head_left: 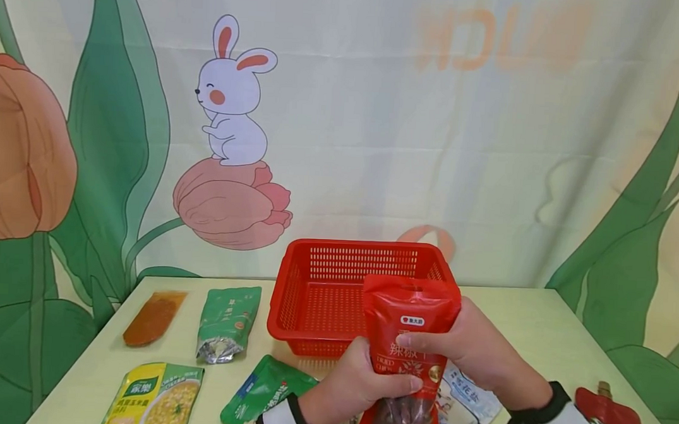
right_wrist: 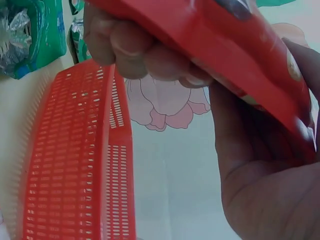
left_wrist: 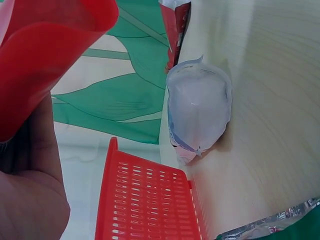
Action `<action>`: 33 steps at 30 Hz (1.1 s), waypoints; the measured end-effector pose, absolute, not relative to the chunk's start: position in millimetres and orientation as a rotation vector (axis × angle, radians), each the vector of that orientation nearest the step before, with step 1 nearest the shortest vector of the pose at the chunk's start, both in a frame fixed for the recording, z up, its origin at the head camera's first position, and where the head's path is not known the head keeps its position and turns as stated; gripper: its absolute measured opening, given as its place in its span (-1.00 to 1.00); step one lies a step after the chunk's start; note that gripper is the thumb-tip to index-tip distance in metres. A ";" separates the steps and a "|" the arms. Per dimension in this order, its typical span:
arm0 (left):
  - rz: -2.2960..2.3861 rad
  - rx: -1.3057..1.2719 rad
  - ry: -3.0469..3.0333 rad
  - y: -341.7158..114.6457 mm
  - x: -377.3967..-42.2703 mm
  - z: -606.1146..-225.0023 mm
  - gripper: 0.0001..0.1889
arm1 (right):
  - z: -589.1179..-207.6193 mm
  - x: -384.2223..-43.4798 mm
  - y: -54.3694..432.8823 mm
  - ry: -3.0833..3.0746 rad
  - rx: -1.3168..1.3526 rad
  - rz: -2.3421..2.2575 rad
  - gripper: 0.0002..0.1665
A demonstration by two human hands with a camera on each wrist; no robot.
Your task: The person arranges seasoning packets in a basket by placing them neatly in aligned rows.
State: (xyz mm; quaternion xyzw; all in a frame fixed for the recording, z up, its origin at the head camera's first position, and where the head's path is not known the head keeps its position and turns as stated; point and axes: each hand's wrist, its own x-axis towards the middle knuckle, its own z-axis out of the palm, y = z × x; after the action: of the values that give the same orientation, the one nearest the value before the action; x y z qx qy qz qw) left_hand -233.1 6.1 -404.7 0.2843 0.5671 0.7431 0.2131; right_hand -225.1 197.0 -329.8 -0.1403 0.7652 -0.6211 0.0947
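Both hands hold a red bag of dried chili (head_left: 412, 300) upright in front of the basket in the head view. My left hand (head_left: 366, 381) grips the bag's lower left side, its thumb lying across the front. Higher up on the right edge, my right hand (head_left: 476, 347) holds it with the thumb over the printed label. Dark dried pieces show through the bag's lower window. Behind it stands a red plastic basket (head_left: 282, 323), partly covered by the bag. The right wrist view shows the bag (right_wrist: 210, 45) close up, with fingers curled along its underside.
On the left of the table lie an orange-brown packet (head_left: 154, 319), a green pouch (head_left: 229, 321) and a yellow-green soup packet (head_left: 157, 397). Nearer the hands are a green packet (head_left: 269, 389) and a white-blue bag (head_left: 465, 394). A red spouted pouch (head_left: 609, 417) stands far right.
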 end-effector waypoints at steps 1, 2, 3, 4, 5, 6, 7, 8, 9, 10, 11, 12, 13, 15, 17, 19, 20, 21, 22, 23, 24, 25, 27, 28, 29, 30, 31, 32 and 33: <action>2.062 0.794 1.570 6.0 -232.9 -404.2 -0.35 | -329.7 -225.2 197.3 2.292 -0.420 -1.824 -0.11; 2.062 0.802 1.567 5.8 -232.8 -403.9 -0.35 | -329.3 -225.1 197.6 2.310 -0.424 -1.809 -0.10; 2.059 0.807 1.566 5.8 -232.7 -403.7 -0.35 | -328.8 -224.9 197.7 2.326 -0.425 -1.795 -0.09; 2.056 0.810 1.566 5.6 -232.6 -403.5 -0.35 | -328.2 -224.7 197.8 2.342 -0.424 -1.784 -0.08; 2.053 0.813 1.565 5.6 -232.6 -403.3 -0.35 | -327.6 -224.6 197.8 2.356 -0.421 -1.775 -0.07; 2.050 0.816 1.562 5.7 -232.5 -403.1 -0.35 | -327.2 -224.5 197.9 2.362 -0.415 -1.773 -0.06; 2.047 0.821 1.566 5.8 -232.5 -403.1 -0.35 | -326.8 -224.5 198.0 2.365 -0.412 -1.774 -0.05; 2.042 0.820 1.569 5.7 -232.5 -403.0 -0.36 | -326.5 -224.4 197.9 2.367 -0.401 -1.776 -0.05; 2.036 0.817 1.574 5.7 -232.6 -402.8 -0.36 | -326.3 -224.4 197.8 2.367 -0.389 -1.779 -0.04; 2.032 0.817 1.576 5.6 -232.7 -402.5 -0.37 | -326.1 -224.4 197.8 2.372 -0.376 -1.779 -0.03; 2.028 0.816 1.577 5.6 -232.8 -402.2 -0.37 | -326.0 -224.4 197.7 2.372 -0.362 -1.780 -0.03; 2.023 0.816 1.579 5.5 -232.9 -401.7 -0.38 | -325.9 -224.7 197.6 2.372 -0.353 -1.782 -0.02; 2.018 0.815 1.580 5.4 -233.1 -401.2 -0.39 | -325.9 -224.8 197.6 2.376 -0.341 -1.781 -0.02; 2.003 0.806 1.588 4.9 -233.4 -400.1 -0.40 | -325.7 -225.3 197.8 2.372 -0.331 -1.791 -0.02; 1.989 0.798 1.595 4.4 -233.5 -398.7 -0.41 | -325.4 -225.9 198.0 2.365 -0.330 -1.800 -0.02; 1.974 0.779 1.609 3.7 -233.5 -397.4 -0.42 | -325.3 -226.4 198.1 2.364 -0.329 -1.807 -0.01; 1.967 0.768 1.617 3.3 -233.4 -396.8 -0.43 | -325.3 -226.7 198.2 2.362 -0.332 -1.811 0.00; 1.962 0.759 1.625 3.1 -233.4 -396.2 -0.44 | -325.3 -226.9 198.1 2.362 -0.332 -1.813 0.00; 1.958 0.750 1.635 2.8 -233.4 -395.7 -0.44 | -325.3 -227.1 198.1 2.364 -0.332 -1.813 0.00; 1.953 0.741 1.647 2.6 -233.5 -395.3 -0.45 | -325.3 -227.4 198.1 2.363 -0.333 -1.817 0.00; 1.948 0.730 1.656 2.4 -233.5 -395.0 -0.45 | -325.4 -227.7 198.1 2.365 -0.335 -1.819 0.00; 1.945 0.723 1.665 2.2 -233.5 -394.8 -0.45 | -325.5 -228.2 198.0 2.365 -0.341 -1.823 -0.01; 1.938 0.712 1.684 1.7 -233.7 -394.6 -0.45 | -325.8 -229.2 197.9 2.360 -0.356 -1.835 -0.03; 1.935 0.707 1.691 1.4 -233.8 -394.6 -0.46 | -325.8 -229.9 197.7 2.355 -0.367 -1.843 -0.04; 1.932 0.705 1.697 1.0 -233.9 -394.5 -0.46 | -325.9 -230.7 197.6 2.353 -0.377 -1.849 -0.05; 1.928 0.703 1.705 0.6 -234.0 -394.5 -0.46 | -325.8 -231.4 197.5 2.355 -0.384 -1.851 -0.06; 1.925 0.705 1.716 0.1 -234.1 -394.3 -0.47 | -325.9 -232.0 197.7 2.351 -0.377 -1.858 -0.06; 1.920 0.704 1.727 -0.5 -234.1 -393.9 -0.48 | -325.7 -232.5 197.8 2.349 -0.369 -1.863 -0.07; 1.915 0.706 1.737 -1.2 -234.2 -393.4 -0.48 | -325.4 -233.1 197.9 2.347 -0.359 -1.867 -0.07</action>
State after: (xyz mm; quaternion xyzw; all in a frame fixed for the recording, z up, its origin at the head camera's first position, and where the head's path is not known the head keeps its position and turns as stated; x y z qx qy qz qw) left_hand -234.2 -1.2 -393.4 0.2565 0.6310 0.6955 0.2286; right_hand -233.1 197.9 -325.4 -0.1185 0.7755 -0.6171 0.0606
